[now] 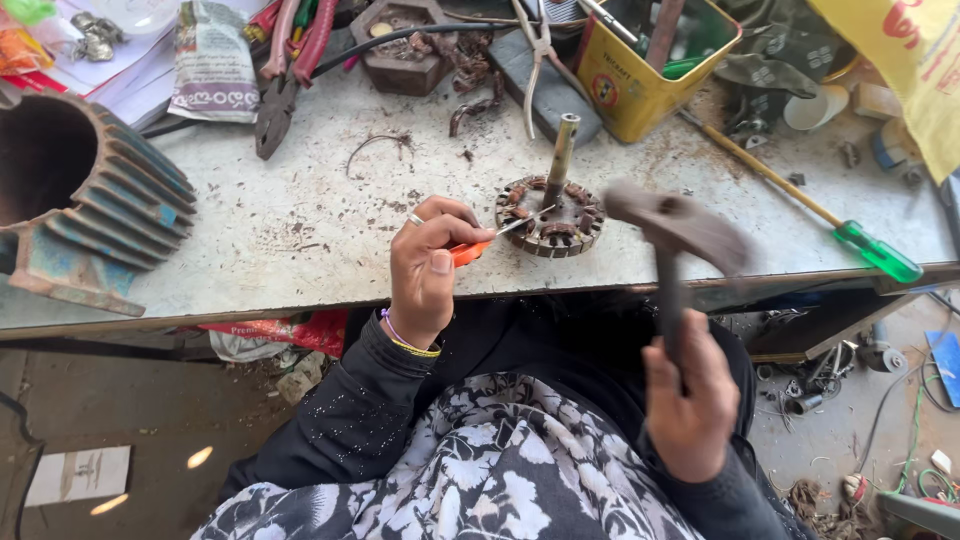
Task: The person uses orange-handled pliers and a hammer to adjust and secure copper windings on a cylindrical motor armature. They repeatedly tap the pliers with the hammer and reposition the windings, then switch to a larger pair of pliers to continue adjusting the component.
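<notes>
Here, screwdriver [478, 246] against stator [550, 217]

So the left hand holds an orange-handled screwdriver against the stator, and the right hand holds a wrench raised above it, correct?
Not quite. The head view shows the right hand holding a hammer, not a wrench. The rest is right: the left hand holds the orange-handled screwdriver against the stator.

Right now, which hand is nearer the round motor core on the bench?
Left. The left hand sits just beside the motor core, holding an orange-handled screwdriver to it. The right hand is lower, off the bench, holding a hammer.
</notes>
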`<state>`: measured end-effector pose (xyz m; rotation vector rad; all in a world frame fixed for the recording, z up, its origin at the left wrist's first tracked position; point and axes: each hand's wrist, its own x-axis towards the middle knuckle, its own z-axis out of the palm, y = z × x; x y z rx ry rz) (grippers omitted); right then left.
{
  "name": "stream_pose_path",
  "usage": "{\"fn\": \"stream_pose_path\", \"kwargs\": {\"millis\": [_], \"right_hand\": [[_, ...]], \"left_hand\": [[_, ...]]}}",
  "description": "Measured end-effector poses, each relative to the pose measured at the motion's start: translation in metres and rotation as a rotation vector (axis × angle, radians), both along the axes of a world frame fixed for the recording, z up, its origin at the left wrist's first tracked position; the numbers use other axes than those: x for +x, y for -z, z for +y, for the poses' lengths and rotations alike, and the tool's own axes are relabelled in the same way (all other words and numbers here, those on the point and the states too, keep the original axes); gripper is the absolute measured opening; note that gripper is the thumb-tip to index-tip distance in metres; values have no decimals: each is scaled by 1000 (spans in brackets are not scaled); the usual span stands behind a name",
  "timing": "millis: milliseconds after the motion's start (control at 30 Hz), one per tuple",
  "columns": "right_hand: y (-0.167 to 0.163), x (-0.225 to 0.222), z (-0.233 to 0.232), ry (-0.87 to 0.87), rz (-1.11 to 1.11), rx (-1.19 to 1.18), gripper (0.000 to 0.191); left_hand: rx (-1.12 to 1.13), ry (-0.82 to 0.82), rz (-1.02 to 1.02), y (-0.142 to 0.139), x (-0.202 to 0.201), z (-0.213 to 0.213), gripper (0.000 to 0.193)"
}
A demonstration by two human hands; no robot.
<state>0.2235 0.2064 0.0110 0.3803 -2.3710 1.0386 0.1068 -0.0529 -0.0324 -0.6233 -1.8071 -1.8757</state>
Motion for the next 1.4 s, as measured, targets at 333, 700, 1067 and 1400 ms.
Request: {"fn": "stream_pose_path", "kwargs": {"millis": [333,700,1067,1400], "right_hand": [[-5,0,7,-38,46,33,50],[-6,-2,4,37,-93,56,45],[-15,-12,6,27,-94,88,44],[-10,-17,8,22,-157,146,51]], "left_hand": [[-94,-126,-40,-9,2,4,41],[-27,-9,-89,-16,1,2,32],[55,95,-238,-19,2,2,34],[75,108,-287,-19,-5,5,33]]}}
